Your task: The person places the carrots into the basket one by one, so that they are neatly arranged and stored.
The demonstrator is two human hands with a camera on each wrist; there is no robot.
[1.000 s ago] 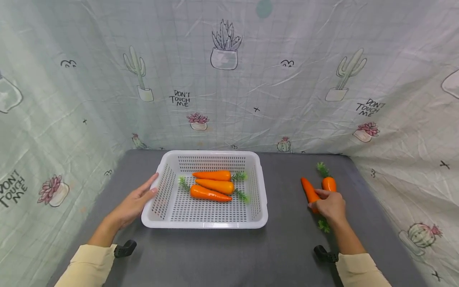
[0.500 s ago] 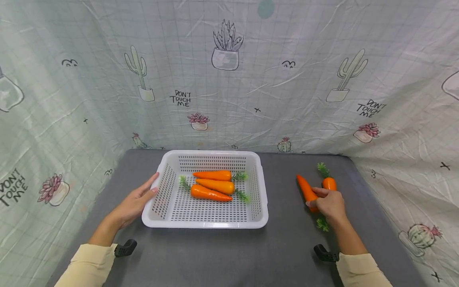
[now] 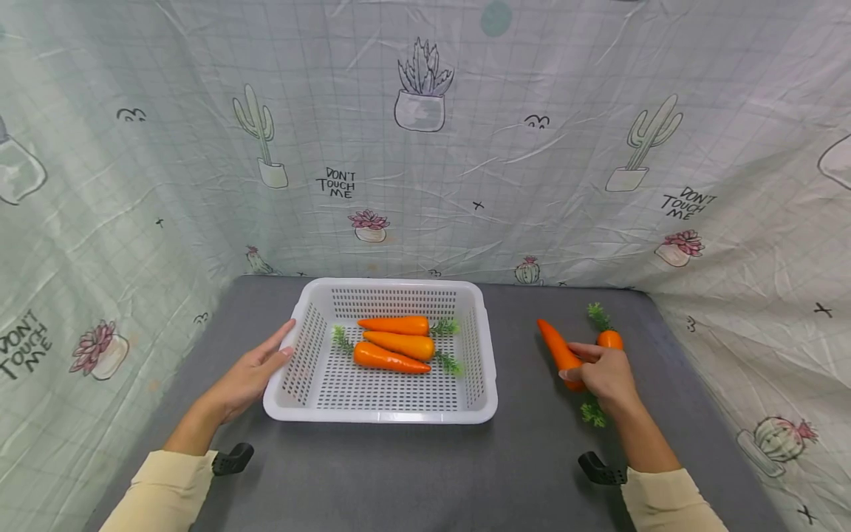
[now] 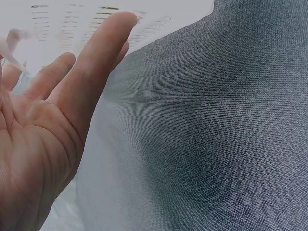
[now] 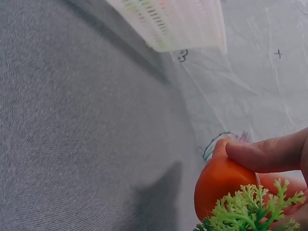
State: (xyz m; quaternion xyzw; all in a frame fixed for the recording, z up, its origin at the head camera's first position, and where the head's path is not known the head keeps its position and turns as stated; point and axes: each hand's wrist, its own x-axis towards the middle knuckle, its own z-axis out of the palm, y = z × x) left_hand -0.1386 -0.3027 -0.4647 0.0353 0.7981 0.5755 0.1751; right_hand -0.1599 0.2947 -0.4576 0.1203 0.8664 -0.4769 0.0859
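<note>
White basket (image 3: 380, 417), three carrots (image 3: 397, 345) inside, left grip (image 3: 253, 375) straight-fingered against it, right grip (image 3: 608, 377) pinching one carrot (image 3: 555, 347), another carrot (image 3: 609, 339) half-hidden alongside.

Head view: soft, even light, fairly bright; faint sheen on the carrots (image 3: 391, 358) between the hands. Left wrist: perforated basket (image 4: 187, 17) overexposed beyond the left hand (image 4: 53, 130); grey cloth (image 4: 231, 106) beside it patchily dark. Right wrist: dimmer, soft shadow (image 5: 161, 202) beside the held carrot (image 5: 219, 190); basket past the right hand (image 5: 276, 156) washed out, unsharp.
</note>
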